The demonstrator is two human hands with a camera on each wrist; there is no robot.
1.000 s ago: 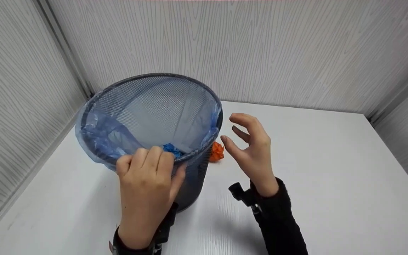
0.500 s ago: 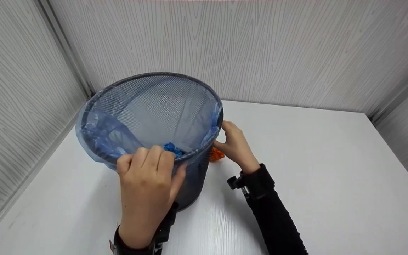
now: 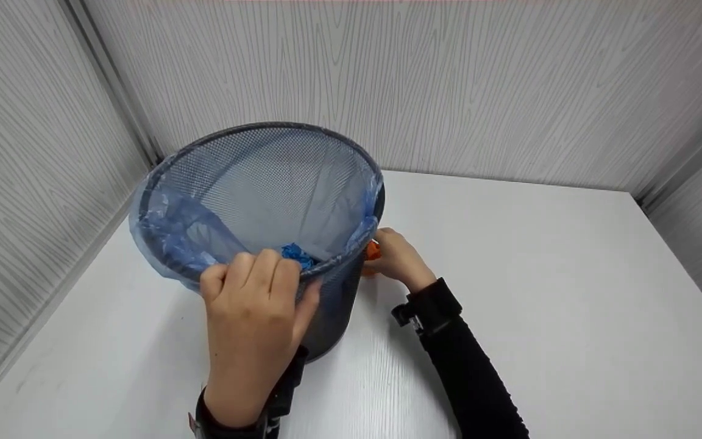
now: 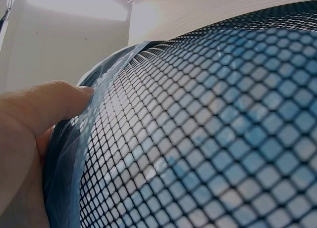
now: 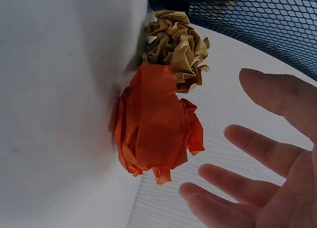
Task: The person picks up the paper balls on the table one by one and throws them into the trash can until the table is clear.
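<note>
inside the mesh bin (image 3: 339, 305), blue paper (image 3: 297, 255)

Even, bright overhead light across a white table (image 3: 540, 292).
Shadows fall soft and near beneath the mesh bin (image 3: 333, 305); left wrist view blurs close up, with glare at far left.

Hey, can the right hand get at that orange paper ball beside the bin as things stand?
Probably yes. The right hand is open right beside the orange ball, nothing between them. The tan ball and bin sit behind it, not in the way.
</note>
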